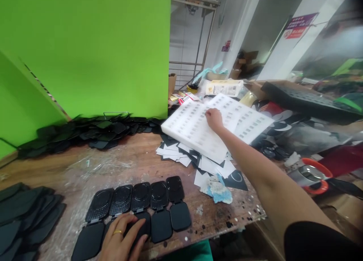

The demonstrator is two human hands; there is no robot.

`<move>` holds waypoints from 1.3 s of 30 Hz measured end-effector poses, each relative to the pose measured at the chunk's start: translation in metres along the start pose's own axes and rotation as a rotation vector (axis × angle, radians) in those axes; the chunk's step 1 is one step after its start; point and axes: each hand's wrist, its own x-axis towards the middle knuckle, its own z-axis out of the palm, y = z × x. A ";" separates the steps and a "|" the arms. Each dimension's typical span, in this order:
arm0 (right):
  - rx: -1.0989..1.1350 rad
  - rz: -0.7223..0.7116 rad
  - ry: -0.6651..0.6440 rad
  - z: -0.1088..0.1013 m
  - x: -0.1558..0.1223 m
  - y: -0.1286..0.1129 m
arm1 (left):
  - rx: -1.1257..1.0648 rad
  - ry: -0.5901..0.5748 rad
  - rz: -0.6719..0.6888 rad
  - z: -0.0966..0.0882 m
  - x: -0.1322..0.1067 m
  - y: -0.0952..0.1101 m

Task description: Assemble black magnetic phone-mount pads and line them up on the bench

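Several black hinged flip cases (141, 196) lie opened in a row near the table's front edge, ringed halves away from me and flat halves towards me. My left hand (121, 238), with a ring on one finger, rests over the flat halves with its fingers spread, partly hiding them. Out to the right, my right hand (214, 119) is over a white foam tray (193, 128) with rows of small slots holding little pieces. Its fingers are pinched together at the slots; what they hold, if anything, is too small to make out.
Stacked black flat pieces (28, 212) lie at the left, and more are heaped (107, 128) along the green panel (99, 45). White and black cards (176, 151) sit under the tray beside a blue-white rag (217, 189). An orange-handled tape roll (314, 174) is at the right.
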 end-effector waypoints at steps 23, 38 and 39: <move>-0.168 -0.094 0.019 0.010 -0.015 -0.033 | 0.040 -0.366 -0.191 0.033 0.050 0.070; 0.516 0.447 -0.929 0.004 -0.210 -0.092 | -0.002 -0.442 -0.154 0.027 0.058 0.067; 0.503 0.453 -0.937 0.005 -0.211 -0.091 | -0.001 -0.440 -0.155 0.027 0.058 0.067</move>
